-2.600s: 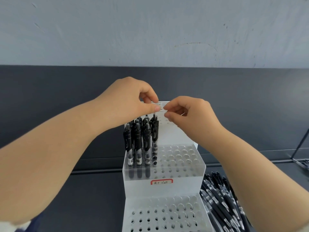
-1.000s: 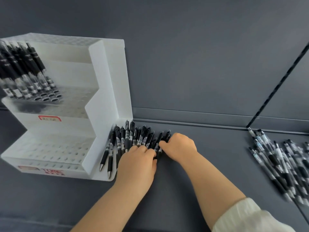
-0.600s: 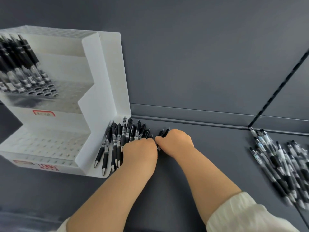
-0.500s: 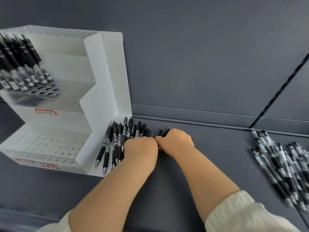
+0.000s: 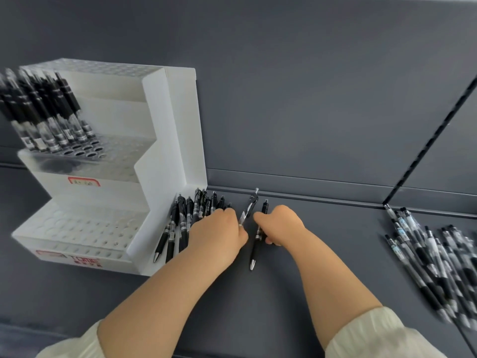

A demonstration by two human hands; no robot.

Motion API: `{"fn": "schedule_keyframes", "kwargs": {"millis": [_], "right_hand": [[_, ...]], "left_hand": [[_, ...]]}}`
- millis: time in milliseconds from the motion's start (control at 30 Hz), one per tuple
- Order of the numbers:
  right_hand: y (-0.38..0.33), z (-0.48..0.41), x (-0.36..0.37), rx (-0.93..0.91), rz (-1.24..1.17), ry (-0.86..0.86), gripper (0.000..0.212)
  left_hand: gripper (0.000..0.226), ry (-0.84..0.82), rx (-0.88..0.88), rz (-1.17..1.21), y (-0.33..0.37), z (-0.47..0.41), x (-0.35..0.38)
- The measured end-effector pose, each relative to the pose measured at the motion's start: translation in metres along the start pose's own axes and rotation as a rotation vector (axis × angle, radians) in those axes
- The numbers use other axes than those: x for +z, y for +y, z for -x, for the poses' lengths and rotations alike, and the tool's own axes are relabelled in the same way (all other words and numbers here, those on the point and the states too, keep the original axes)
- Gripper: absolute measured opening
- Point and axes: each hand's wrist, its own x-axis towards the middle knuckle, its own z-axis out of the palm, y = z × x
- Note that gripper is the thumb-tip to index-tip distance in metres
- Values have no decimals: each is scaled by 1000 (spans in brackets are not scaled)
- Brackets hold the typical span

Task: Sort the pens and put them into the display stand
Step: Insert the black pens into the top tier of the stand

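Note:
A white tiered display stand (image 5: 152, 161) stands at the left, with several black pens (image 5: 49, 112) upright in its middle tier. A row of black pens (image 5: 185, 218) lies on the dark shelf against the stand's right side. My left hand (image 5: 219, 233) rests on that row, its fingers closed on a black pen (image 5: 249, 205) that points away from me. My right hand (image 5: 280, 224) grips another black pen (image 5: 256, 244) by its middle, tip toward me, a little to the right of the row.
A second heap of black and clear pens (image 5: 433, 257) lies at the far right. A dark slotted upright (image 5: 426, 148) runs diagonally at the back right. A dark back panel (image 5: 296, 99) rises behind the shelf.
Both hands went from the stand's top down to the pen row. In the last half second they parted, each drawing a pen out of the row to the right.

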Motion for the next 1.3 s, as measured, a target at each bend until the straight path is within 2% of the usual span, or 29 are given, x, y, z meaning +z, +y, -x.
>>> {"fn": "schedule_keyframes", "kwargs": {"millis": [67,167,367,433,533,633,867,1133,1300], "right_hand": [[1,3,-1,3,-29,-20,30],[-4,10,-1,-40,-82,-35,26],[-40,42,-15,-293,-266,121,18],[-56,55,-18,-379,-385,168,8],[-84,74,-18,-477,-519,211,12],[-118,91,-15,-560,-577,235,12],[-199,113,10,-737,-565,362,6],[-263,97,53,-767,-361,480,11],[-281,96,69,-749,-311,534,23]], "left_hand": [[18,58,-4,131,-8,7,-1],[11,53,-22,384,-20,16,-8],[14,182,-44,771,-37,28,-37],[16,183,-24,880,-48,33,-50],[6,187,32,1018,-68,42,-76],[15,244,106,1038,-95,48,-103],[13,300,174,1021,-166,53,-143],[12,342,174,1006,-231,48,-158],[16,324,192,1013,-259,48,-161]]}}
